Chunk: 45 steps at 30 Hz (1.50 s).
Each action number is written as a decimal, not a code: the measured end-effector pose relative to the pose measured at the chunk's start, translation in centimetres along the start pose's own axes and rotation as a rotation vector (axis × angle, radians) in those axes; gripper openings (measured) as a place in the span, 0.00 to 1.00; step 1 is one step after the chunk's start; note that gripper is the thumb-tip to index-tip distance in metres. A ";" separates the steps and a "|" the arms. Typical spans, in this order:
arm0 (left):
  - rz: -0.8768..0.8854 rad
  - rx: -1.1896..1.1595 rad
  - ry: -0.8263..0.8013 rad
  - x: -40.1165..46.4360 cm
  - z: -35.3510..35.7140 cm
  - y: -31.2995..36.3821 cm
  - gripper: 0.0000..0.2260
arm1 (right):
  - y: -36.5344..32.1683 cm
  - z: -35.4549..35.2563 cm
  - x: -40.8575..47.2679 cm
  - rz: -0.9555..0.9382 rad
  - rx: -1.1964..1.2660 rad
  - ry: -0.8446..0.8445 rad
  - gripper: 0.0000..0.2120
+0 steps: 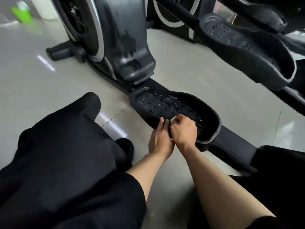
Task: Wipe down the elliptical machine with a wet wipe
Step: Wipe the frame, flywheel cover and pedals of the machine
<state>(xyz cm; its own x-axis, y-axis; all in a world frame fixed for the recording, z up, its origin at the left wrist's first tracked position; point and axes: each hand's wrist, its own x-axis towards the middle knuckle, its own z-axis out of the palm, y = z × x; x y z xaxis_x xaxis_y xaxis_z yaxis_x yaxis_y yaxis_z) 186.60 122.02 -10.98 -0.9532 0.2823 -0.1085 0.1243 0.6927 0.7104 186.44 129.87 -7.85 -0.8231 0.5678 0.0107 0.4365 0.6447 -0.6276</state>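
Elliptical machine (122, 38) is seen ahead of both hands, its housing streaked. Near pedal (165, 104) lies directly under and just beyond the hands; far pedal (247, 47) sits well apart, up and to the right.

Step judged: near pedal being wiped at its rear edge. Studded tread is best worked with firm pressure between the studs, then along the raised rim.

Left hand (160, 138) is laid against the pedal's near rim, fingers fairly straight, apparently steadying it. Right hand (183, 131) is curled, touching the left, gripping a wet wipe (173, 119); only a small white sliver shows at the fingertips.
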 end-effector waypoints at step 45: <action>-0.797 -0.968 0.517 22.6 -6.3 -10.6 0.19 | -14.5 19.5 23.2 -0.193 -0.127 -0.500 0.06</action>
<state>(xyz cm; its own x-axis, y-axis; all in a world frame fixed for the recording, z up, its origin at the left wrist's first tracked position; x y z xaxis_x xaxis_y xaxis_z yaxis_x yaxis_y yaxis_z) 161.98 116.90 -16.61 -0.6946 -0.4010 -0.5972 -0.5436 -0.2511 0.8009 153.94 123.68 -13.71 -0.9512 0.1405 -0.2747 0.2756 0.7873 -0.5515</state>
